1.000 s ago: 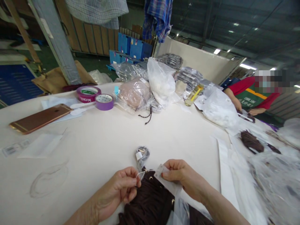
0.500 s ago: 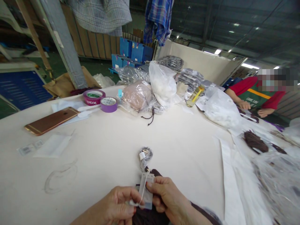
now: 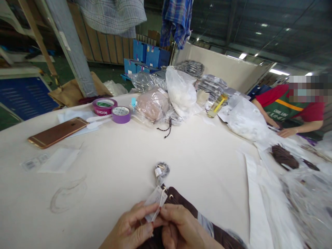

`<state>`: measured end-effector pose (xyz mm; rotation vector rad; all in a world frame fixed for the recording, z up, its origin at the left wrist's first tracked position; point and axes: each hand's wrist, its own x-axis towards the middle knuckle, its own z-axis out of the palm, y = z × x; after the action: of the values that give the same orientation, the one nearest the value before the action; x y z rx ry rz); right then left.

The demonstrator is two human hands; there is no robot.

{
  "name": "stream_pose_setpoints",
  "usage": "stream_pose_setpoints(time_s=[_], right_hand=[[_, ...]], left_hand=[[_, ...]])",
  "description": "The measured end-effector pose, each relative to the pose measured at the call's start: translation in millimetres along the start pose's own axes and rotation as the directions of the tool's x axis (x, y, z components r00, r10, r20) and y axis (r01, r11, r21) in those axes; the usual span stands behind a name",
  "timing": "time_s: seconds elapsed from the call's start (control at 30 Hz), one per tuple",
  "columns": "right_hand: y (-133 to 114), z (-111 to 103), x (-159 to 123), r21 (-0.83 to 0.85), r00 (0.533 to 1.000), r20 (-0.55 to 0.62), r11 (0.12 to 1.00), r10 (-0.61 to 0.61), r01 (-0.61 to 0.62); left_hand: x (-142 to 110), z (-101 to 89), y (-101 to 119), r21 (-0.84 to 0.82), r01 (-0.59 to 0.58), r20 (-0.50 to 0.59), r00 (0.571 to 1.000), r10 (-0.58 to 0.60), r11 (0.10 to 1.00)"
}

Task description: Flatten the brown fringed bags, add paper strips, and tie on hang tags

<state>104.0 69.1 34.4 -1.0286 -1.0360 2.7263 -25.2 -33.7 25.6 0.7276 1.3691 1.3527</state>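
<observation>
Across the lower view, table (image 3: 116, 155): broad, off-white surface with faint dark scuffs at left.
Co-worker (image 3: 286, 110): at far right, in red sleeves and green apron with orange stripe.
Brown article (image 3: 183, 200): dark brown, leather-like, gold-coloured eyelet at its upper corner; lies at the near edge, partly hidden.
Left hand (image 3: 131, 224): fingers narrowed, holding a translucent whitish rectangular tag (image 3: 155, 200).
Right hand (image 3: 181, 223): thumb and fingertips in a tight pinch, apparently on a thin white cord (image 3: 162, 200); exact hold hidden.
Phone (image 3: 58, 133): slim, copper-coloured, flat at left.
Tape rolls: one magenta (image 3: 103, 111), one purple (image 3: 121, 118), just beside each other beyond the phone.
Wrapped ring (image 3: 161, 170): grey-looking under clear plastic, beside the brown corner.
Tag position: tilted, between both hands, just beside the eyelet.
Cord position: along the tag's right side.
</observation>
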Motion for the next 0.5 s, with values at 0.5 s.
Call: stream_pose_setpoints(time_s=[0.5], right_hand=[[5.3, -16.1, -12.0, -0.305, 0.869, -0.341, 0.917, -0.359, 0.259]], left_hand=[[-17.4, -66.1, 4.2, 0.376, 0.347, -0.321, 0.919, -0.231, 0.859]])
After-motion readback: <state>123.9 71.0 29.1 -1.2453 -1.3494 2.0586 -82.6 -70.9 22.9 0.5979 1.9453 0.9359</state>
